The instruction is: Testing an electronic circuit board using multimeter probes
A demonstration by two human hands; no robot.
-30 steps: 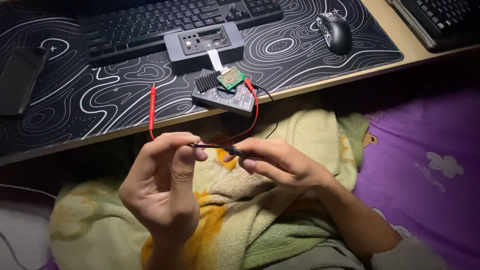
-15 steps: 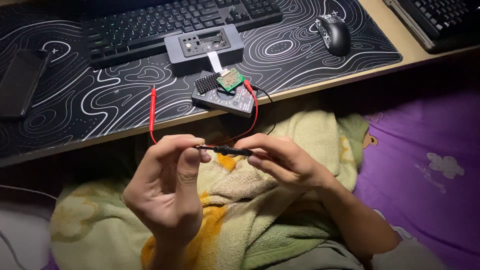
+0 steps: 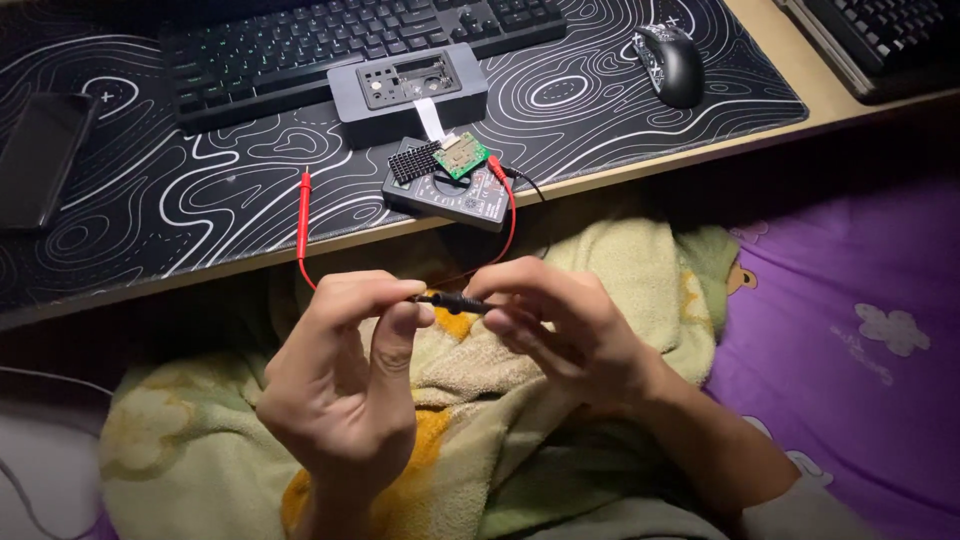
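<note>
Hands are pinching the black probe (image 3: 452, 299) over the lap: left hand (image 3: 345, 385) gripping its tip end, right hand (image 3: 560, 330) its body. Probe is looking light, rigid, slim; body offering the safest hold.

2 bare hands, left hand (image 3: 345, 385) and right hand (image 3: 570, 335), light sleeve (image 3: 800, 505) at right wrist

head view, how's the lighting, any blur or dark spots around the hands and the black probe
Head view: dim, light falling from the desk side; left hand and right hand are lit and fairly sharp; the black probe between them reads dark against the blanket; deep shadow lies under the desk edge; no obvious glare.
</note>
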